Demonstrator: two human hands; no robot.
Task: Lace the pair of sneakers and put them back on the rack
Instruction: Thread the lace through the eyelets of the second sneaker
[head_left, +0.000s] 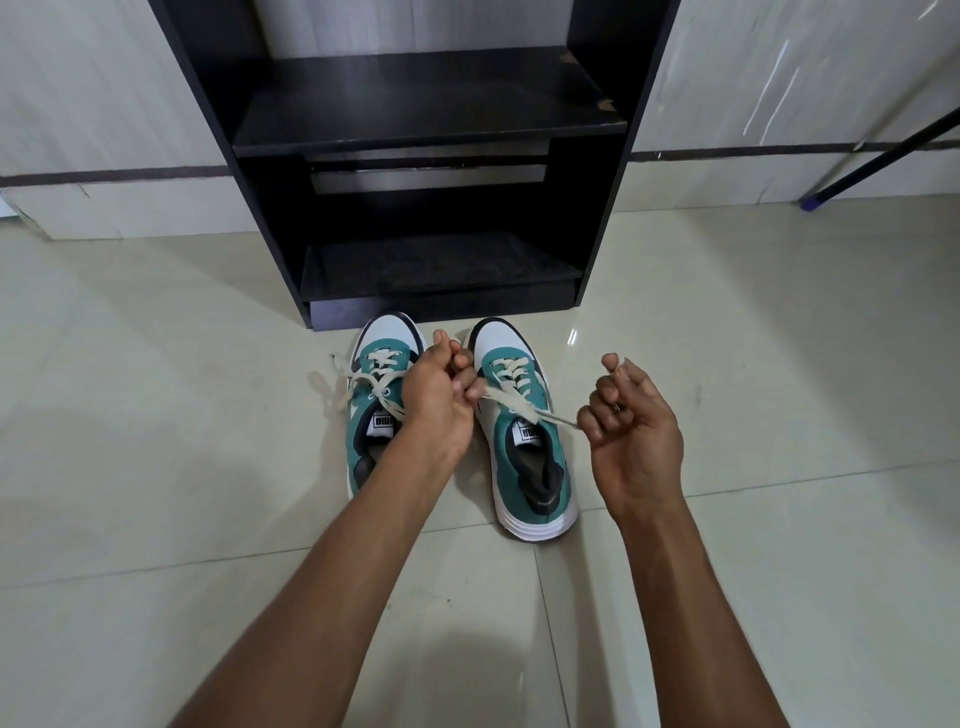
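Note:
Two green and white sneakers stand side by side on the tiled floor, toes toward the black rack (431, 119). The left sneaker (371, 415) has its cream lace tied in a bow that spills to its left. The right sneaker (524, 452) is laced, and its cream lace (524, 408) is stretched taut across its tongue between my hands. My left hand (441, 395) hovers between the shoes, fingers pinched on one lace end. My right hand (631, 431) is to the right of the shoe, fingers curled on the other end.
The rack has an upper shelf and a low bottom shelf (441, 265), both bare, just beyond the toes. A dark pole with a blue tip (810, 200) leans at the far right. Glossy cream floor tiles surround the shoes.

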